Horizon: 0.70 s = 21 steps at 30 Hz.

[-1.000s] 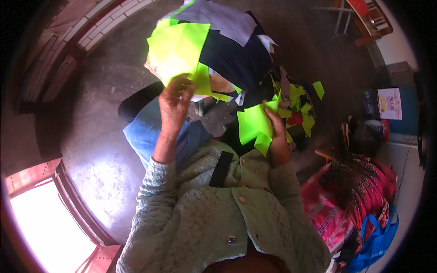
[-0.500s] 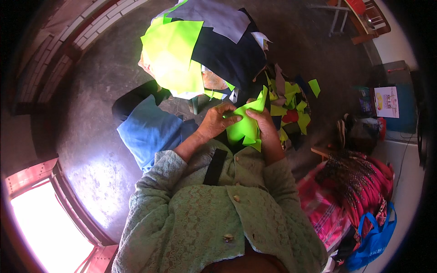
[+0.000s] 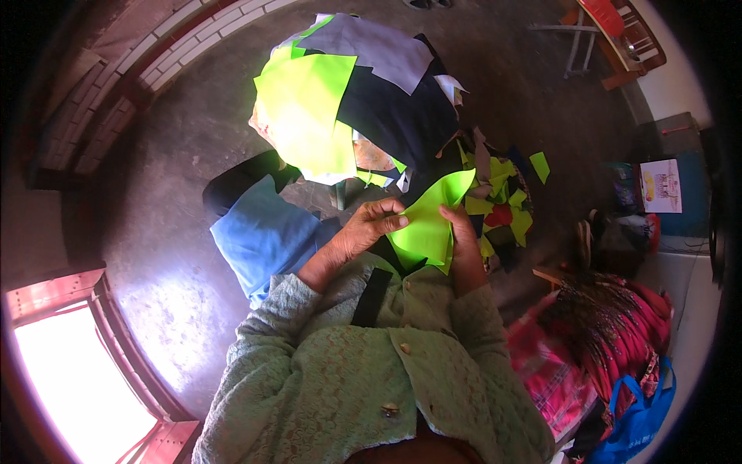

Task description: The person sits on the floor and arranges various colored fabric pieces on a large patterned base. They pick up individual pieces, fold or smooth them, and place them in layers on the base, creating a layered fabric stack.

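Observation:
A bright lime-green piece of fabric (image 3: 427, 224) is stretched between my two hands above my lap. My left hand (image 3: 374, 224) pinches its left edge between thumb and fingers. On the opposite edge, my right hand (image 3: 459, 226) grips it with the thumb on top; its other fingers are hidden behind the cloth. Just beyond stands a round surface draped with a yellow-green cloth (image 3: 309, 108), a dark cloth (image 3: 398, 108) and a grey cloth (image 3: 379, 45). A blue cloth (image 3: 267, 232) lies over my left knee side. A narrow black strip (image 3: 372, 297) rests on my lap.
Right of my hands is a heap of green, grey and red scraps (image 3: 501, 197), with one loose green scrap (image 3: 539, 166) on the floor. Pink patterned cloth (image 3: 549, 356) and a blue bag (image 3: 638, 414) lie at the lower right. A wooden chair (image 3: 622, 39) stands far right.
The green fabric, crumpled and folded earlier, is now spread flatter between my hands. My right hand has moved slightly right and down. The whole view has shifted a little.

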Tool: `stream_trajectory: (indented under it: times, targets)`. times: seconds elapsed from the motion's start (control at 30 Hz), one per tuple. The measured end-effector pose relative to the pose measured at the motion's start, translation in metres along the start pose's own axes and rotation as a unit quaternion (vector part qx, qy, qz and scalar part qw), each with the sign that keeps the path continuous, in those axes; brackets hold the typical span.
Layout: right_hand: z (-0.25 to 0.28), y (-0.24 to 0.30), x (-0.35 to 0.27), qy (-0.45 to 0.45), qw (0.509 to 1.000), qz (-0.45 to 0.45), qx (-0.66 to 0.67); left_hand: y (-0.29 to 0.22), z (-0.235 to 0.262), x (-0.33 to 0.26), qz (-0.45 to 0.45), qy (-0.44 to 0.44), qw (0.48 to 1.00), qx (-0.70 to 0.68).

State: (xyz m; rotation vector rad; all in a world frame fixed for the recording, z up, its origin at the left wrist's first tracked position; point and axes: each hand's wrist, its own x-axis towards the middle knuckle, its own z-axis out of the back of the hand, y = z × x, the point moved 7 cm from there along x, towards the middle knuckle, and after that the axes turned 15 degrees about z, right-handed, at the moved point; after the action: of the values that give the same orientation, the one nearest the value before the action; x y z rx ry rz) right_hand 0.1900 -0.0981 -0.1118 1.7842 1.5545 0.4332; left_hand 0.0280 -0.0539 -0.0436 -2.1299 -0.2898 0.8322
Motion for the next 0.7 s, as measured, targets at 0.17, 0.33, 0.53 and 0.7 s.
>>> stream_trajectory:
  times: [0.17,0.33,0.53,0.7]
  targets:
    - [-0.003,-0.001,0.009,0.078,0.996,0.005,0.050,-0.006,0.008,-0.008,-0.018,-0.004,0.999,-0.043]
    - [-0.012,0.003,0.006,0.058,0.997,0.007,0.059,-0.026,0.002,-0.018,-0.077,-0.003,0.995,-0.068]
    - [-0.004,0.004,0.003,0.046,0.995,-0.002,0.094,-0.032,0.009,-0.024,-0.085,-0.025,0.985,-0.145]
    - [0.000,-0.001,0.010,0.116,0.979,-0.004,0.168,-0.047,0.017,-0.034,-0.107,-0.020,0.979,-0.170]
